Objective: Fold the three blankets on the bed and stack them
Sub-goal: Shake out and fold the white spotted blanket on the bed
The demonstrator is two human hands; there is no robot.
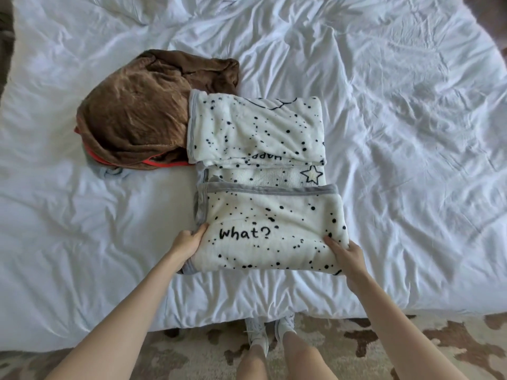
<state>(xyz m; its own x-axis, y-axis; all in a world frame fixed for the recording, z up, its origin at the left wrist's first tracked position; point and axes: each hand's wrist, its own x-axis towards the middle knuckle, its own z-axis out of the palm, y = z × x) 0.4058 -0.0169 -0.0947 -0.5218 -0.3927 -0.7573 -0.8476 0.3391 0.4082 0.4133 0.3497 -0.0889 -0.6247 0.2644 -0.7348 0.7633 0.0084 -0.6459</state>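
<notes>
A white blanket (pixel 263 193) with black dots, grey trim and the word "what?" lies partly folded in the middle of the bed. Its near flap is turned over toward the far side. My left hand (pixel 189 241) grips the near left corner of that flap, thumb on top. My right hand (pixel 347 255) holds the near right corner, fingers on the fabric. A brown blanket (pixel 142 111) with a red edge lies crumpled to the left, touching the white one. A bit of light grey-blue fabric (pixel 112 171) shows under the brown heap.
The bed (pixel 397 133) is covered with a rumpled white sheet. Its near edge runs just in front of my legs and white shoes (pixel 258 335). A beige and brown patterned rug (pixel 411 349) covers the floor.
</notes>
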